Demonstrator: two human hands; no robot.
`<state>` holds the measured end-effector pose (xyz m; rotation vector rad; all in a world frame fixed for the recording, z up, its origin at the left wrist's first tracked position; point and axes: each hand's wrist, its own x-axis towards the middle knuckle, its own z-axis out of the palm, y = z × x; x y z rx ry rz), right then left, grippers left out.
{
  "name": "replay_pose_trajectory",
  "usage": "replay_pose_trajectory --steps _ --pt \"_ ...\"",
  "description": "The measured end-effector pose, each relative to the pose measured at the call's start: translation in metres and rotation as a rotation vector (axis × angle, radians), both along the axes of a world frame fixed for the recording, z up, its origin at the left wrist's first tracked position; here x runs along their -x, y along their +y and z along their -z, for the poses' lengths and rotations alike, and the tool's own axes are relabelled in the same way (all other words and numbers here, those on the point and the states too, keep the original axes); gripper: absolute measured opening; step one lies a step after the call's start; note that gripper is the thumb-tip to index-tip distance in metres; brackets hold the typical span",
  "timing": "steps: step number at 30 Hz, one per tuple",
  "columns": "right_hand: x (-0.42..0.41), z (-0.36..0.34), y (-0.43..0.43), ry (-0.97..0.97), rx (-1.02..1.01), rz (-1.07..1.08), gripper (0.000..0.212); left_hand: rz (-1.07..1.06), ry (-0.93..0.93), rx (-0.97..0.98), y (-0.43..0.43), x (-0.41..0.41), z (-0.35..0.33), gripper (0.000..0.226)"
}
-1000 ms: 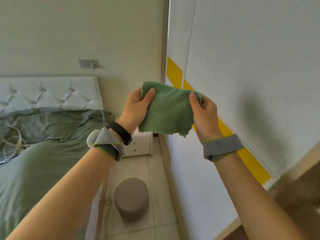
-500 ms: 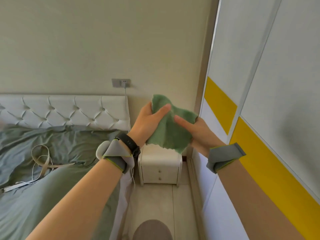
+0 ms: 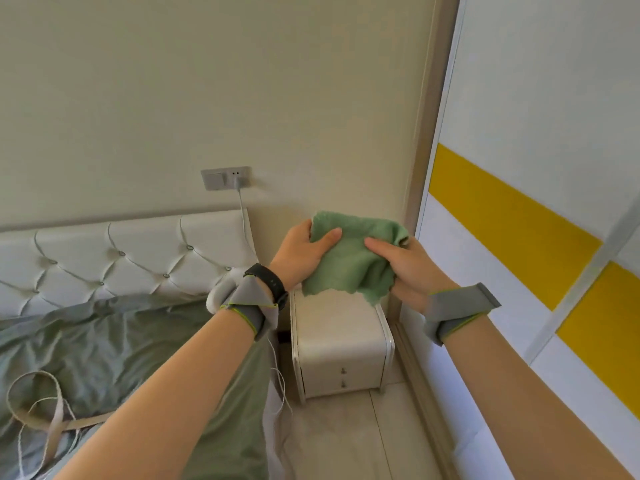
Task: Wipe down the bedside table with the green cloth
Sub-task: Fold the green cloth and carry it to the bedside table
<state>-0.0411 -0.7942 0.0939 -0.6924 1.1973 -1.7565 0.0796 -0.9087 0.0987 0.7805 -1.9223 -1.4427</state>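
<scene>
— Green cloth (image 3: 349, 261), where is it?

— Up in the air between both hands, spread loosely, with its ragged lower edge hanging free. From this view it covers the back edge of the white bedside table (image 3: 337, 327). It isn't lying on the worktop.

— And the fingers?

— Clamped on it at both sides. The left hand (image 3: 299, 256) pinches the left edge, thumb on the near face and fingers (image 3: 306, 227) curled behind. The right hand (image 3: 412, 268) pinches the right edge the same way. Each wrist wears a grey strap (image 3: 249, 306), and the left also has a black band (image 3: 268, 280).

— What's beyond the cloth?

— The table stands on the tiled floor (image 3: 346, 438) with two small drawer knobs (image 3: 343, 377) on its front. It sits between the bed (image 3: 104, 341) on the left and a white wardrobe door with a yellow stripe (image 3: 502, 209) on the right. A beige webbing strap (image 3: 55, 410) lies on the grey-green sheet. Behind that is a tufted white headboard (image 3: 121, 251).

— Any writing?

— Farthest off, a grey wall socket (image 3: 225, 177) has a cable (image 3: 243, 216) plugged in. Any marking on it is too small to read.
</scene>
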Motion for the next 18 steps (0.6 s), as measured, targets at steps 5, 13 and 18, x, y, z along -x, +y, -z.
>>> replay_pose_trajectory --steps 5,13,18 --pt "0.025 0.035 -0.057 0.066 -0.131 0.076 0.027 0.000 -0.080 -0.010 -0.076 0.035 0.039 0.038" --pt "0.115 0.094 -0.134 0.257 -0.302 0.146 0.021 -0.027 -0.099 -0.126 -0.151 0.112 0.103 0.017" --pt "0.214 0.151 -0.207 0.401 -0.486 0.259 0.012 -0.167 -0.185 -0.220 -0.222 0.191 0.154 0.019"
